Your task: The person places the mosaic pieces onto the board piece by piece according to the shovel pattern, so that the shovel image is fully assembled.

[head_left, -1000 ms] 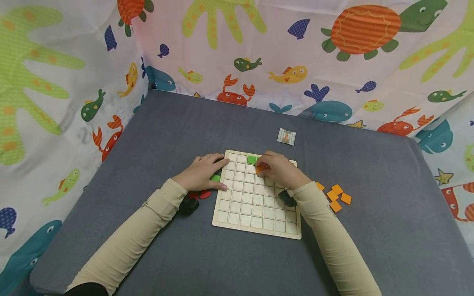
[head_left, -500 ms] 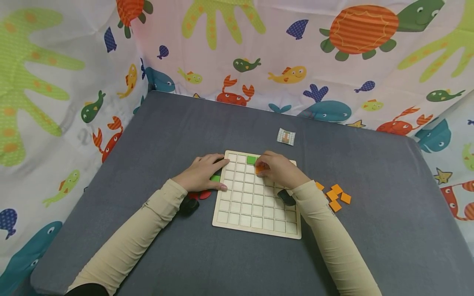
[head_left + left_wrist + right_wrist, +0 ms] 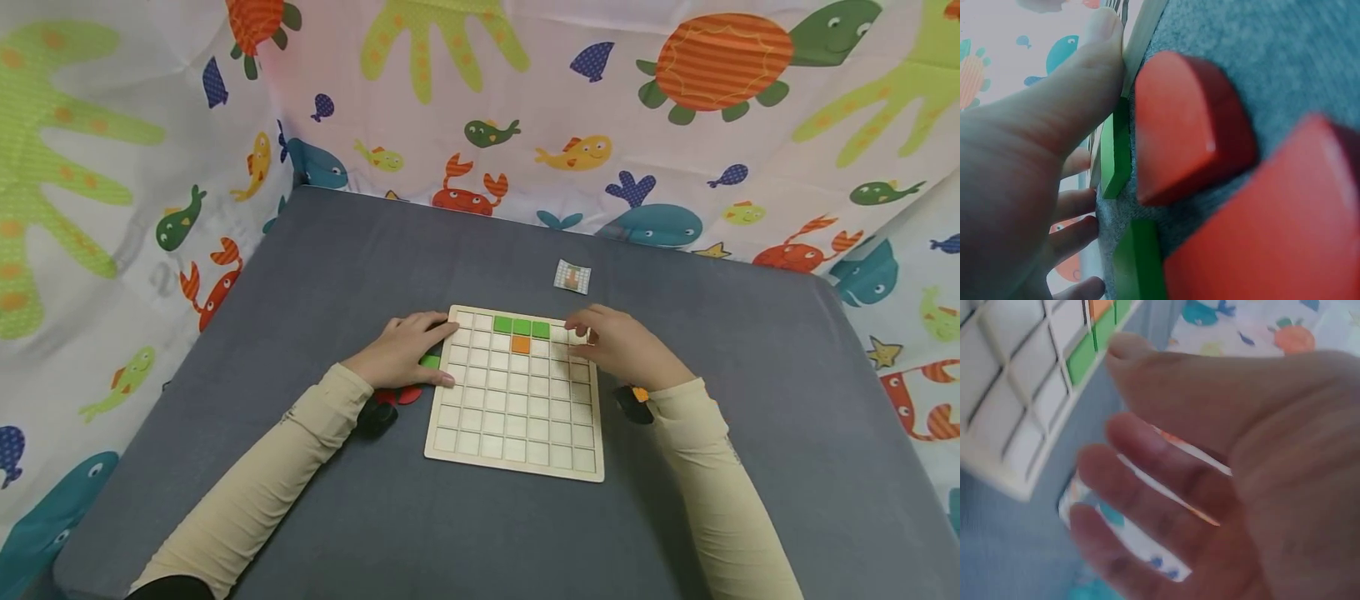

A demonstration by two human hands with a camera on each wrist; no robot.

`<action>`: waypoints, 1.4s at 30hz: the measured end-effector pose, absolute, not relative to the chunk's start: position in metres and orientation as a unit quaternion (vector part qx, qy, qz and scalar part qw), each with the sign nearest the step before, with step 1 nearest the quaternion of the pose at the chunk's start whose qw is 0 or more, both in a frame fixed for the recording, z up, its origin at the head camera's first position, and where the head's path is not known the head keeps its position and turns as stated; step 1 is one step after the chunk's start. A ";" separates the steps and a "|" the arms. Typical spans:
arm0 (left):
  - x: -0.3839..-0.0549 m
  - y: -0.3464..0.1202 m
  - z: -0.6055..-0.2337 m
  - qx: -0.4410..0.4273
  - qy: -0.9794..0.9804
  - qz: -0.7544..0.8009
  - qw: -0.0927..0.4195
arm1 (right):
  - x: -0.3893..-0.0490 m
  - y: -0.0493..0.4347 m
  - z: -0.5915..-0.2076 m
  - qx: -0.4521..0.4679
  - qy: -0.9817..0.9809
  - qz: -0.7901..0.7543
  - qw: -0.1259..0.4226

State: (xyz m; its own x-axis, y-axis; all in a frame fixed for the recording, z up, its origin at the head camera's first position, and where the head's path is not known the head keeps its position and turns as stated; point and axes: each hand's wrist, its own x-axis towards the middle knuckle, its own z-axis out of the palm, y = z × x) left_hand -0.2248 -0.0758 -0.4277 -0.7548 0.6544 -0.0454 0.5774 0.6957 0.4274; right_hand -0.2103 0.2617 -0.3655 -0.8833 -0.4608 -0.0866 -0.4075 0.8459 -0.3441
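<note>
A pale wooden grid board [image 3: 514, 429] lies on the table. Near its far edge, three green tiles [image 3: 522, 327] form a row, with one orange tile [image 3: 521, 344] under the middle one. My left hand [image 3: 399, 352] rests along the board's left edge, thumb and fingers spread against it. By that hand, the left wrist view shows green tiles [image 3: 1115, 153] and red pieces [image 3: 1175, 128] with rounded sides. Over the board's far right corner is my right hand [image 3: 626, 346], fingers loosely bent and nothing between them in the right wrist view.
A small printed card [image 3: 572, 277] lies beyond the board. Orange tiles [image 3: 641, 393] at the right are mostly hidden behind the right wrist and its dark camera [image 3: 632, 405]. A curtain with sea animals [image 3: 517, 83] stands behind the grey table [image 3: 360, 517].
My right hand has let go of the orange tile, now lying in the grid, and moved right. The rest of the green row is uncovered. My left hand stays on the edge.
</note>
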 end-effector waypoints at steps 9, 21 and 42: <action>-0.225 -0.075 -0.428 0.334 0.916 0.196 0.106 | -0.186 0.324 -0.358 -0.159 0.970 -0.160 0.092; -0.227 -0.077 -0.430 0.332 0.918 0.189 0.104 | -0.182 0.374 -0.368 -0.084 0.981 -0.136 0.111; -0.226 -0.072 -0.430 0.334 0.916 0.196 0.106 | -0.181 0.386 -0.377 -0.054 0.969 -0.157 0.184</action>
State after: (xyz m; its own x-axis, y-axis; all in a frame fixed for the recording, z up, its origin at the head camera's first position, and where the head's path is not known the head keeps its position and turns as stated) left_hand -0.2259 -0.0724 -0.4300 -0.7543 0.6535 -0.0632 0.5706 0.7002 0.4291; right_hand -0.1810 0.3863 -0.3769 -0.9263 -0.1623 -0.3401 -0.0467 0.9450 -0.3238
